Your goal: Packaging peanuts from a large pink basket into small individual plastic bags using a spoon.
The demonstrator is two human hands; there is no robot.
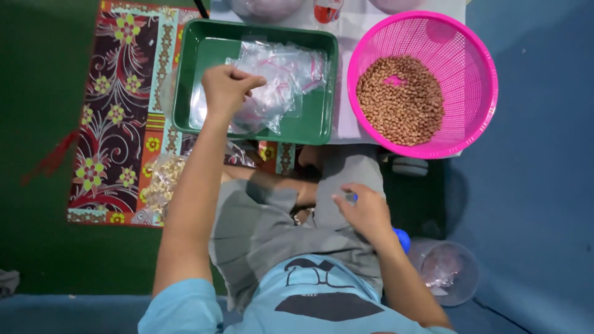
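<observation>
The patterned floor mat (117, 117) spreads widest, under the left part of the scene, with a heap of filled bags (162, 179) lying on it by the person's knee. Next in size, the pink mesh basket (476, 55) sits to the right, holding a mound of brown peanuts (401, 99). The green tray (204, 68) lies just left of the basket and carries a loose pile of small clear zip bags (291, 71). A clear plastic cup (455, 272) stands low at the right, beside the person's hip

The left hand (228, 88) is over the tray, fingers curled shut and pinching into the bag pile. Picking well here, as I judge it, means nipping one bag by its edge so the slick neighbours do not cling and lift along. The right hand (365, 210) rests over the lap, closed on a small blue object (402, 238) I cannot identify
</observation>
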